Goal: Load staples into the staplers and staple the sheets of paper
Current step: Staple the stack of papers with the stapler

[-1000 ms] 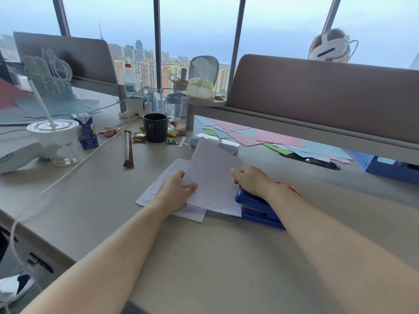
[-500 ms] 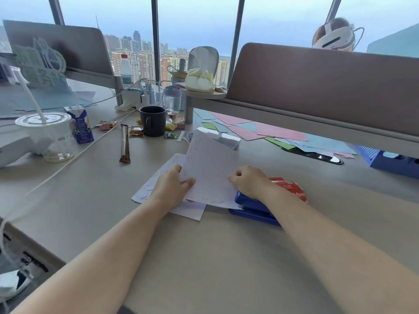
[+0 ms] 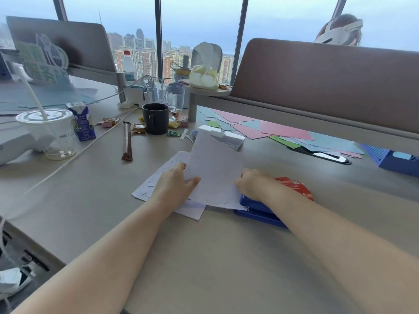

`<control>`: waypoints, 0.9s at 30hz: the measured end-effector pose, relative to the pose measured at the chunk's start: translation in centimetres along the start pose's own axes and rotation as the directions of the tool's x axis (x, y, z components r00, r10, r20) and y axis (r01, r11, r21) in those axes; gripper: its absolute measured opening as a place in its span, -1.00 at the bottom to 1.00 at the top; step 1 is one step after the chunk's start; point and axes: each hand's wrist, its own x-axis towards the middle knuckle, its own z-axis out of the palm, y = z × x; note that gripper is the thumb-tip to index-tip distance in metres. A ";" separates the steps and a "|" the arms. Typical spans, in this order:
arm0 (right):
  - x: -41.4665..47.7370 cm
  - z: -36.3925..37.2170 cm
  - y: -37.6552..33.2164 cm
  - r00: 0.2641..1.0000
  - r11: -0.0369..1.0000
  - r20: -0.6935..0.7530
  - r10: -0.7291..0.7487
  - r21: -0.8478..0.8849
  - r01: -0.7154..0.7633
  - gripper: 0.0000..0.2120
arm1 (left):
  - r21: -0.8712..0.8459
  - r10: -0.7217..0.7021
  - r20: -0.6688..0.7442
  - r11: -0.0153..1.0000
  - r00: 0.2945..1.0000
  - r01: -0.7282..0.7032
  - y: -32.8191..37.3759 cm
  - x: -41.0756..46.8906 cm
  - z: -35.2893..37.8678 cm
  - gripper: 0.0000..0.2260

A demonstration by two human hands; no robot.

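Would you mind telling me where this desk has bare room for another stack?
Free: the near desk between both forearms, and left of the white sheets. Crowded: around the mug and the coloured paper.

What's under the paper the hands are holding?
More white sheets lie flat beneath the lifted paper, and its right corner sits in the blue stapler. Anything else under there is hidden.

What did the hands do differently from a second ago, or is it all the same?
Almost the same. The left hand still holds the white sheet tilted up, and the right hand still presses on the blue stapler. Only the camera shifted a little, so more of the red box shows. The black mug and coloured papers stayed put.
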 end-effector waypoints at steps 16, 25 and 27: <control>-0.3 0.1 0.0 0.998 0.980 0.037 -0.048 -0.189 0.054 -0.71 | 0.012 -0.167 0.087 0.986 0.982 0.166 -0.1 0.8 -0.3 -0.58; -1.0 0.2 0.6 0.991 0.988 -0.062 -0.122 -0.106 0.116 -0.92 | -0.068 -0.112 0.090 0.991 0.990 0.118 0.0 0.2 0.1 -0.57; -1.1 0.7 0.9 0.979 0.986 -0.117 -0.168 0.003 0.169 -0.81 | -0.055 -0.089 0.083 0.994 0.993 0.093 0.0 0.2 0.0 -0.60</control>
